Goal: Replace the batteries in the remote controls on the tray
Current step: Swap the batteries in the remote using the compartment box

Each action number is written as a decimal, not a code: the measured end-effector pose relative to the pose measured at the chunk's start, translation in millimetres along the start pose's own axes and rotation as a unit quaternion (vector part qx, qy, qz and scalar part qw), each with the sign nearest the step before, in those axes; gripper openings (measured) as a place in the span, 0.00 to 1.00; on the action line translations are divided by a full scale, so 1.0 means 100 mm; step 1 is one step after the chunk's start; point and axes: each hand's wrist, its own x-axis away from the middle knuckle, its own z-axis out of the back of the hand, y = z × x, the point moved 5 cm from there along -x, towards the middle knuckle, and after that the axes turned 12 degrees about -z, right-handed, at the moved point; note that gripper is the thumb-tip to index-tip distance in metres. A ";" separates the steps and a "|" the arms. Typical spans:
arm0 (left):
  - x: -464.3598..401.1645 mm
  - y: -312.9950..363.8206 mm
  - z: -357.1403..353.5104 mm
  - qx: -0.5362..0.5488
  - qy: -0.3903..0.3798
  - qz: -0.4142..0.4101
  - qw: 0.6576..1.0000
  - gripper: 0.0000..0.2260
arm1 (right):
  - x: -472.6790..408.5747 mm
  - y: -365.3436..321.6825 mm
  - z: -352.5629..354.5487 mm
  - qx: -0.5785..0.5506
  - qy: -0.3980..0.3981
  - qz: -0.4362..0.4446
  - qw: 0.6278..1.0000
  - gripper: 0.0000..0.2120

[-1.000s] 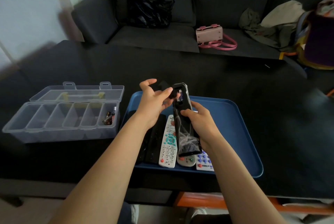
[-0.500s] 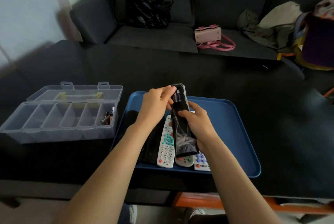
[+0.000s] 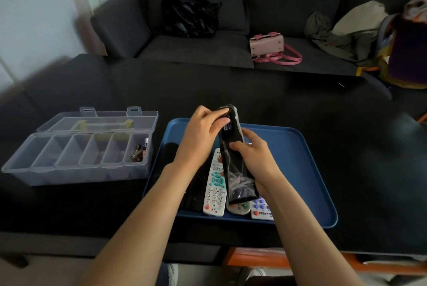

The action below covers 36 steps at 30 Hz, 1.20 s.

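Observation:
A black remote wrapped in clear plastic is held back side up above the blue tray. My right hand grips its middle from the right. My left hand curls round its top end, the thumb at the open battery bay where a battery shows. Whether a cover is under my left fingers is hidden. On the tray below lie white remotes with coloured buttons and a black remote.
A clear compartment box with its lid open stands left of the tray, with a few loose batteries in its rightmost cell. The black table ends near my body. A dark sofa with a pink handbag and a black bag is behind.
My left hand, which held a dark piece away from the remote, has come in onto the remote's top end. My right hand keeps its grip. The view shifted slightly.

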 end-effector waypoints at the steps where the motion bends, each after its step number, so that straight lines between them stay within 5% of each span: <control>1: 0.01 0.01 0.00 -0.012 -0.003 -0.011 1.000 0.15 | 0.00 0.00 0.00 -0.002 -0.002 0.002 1.000 0.16; 6: 0.02 0.03 -0.01 -0.090 -0.028 -0.047 0.994 0.16 | 0.01 -0.03 0.01 0.028 0.018 0.028 0.999 0.13; 23: 0.04 0.01 -0.14 0.026 -0.087 0.018 0.996 0.21 | 0.01 -0.03 0.00 0.007 0.010 0.086 0.996 0.16; 36: 0.03 -0.01 -0.13 -0.099 -0.138 0.032 0.985 0.18 | 0.07 -0.07 0.01 0.015 -0.009 0.105 0.994 0.17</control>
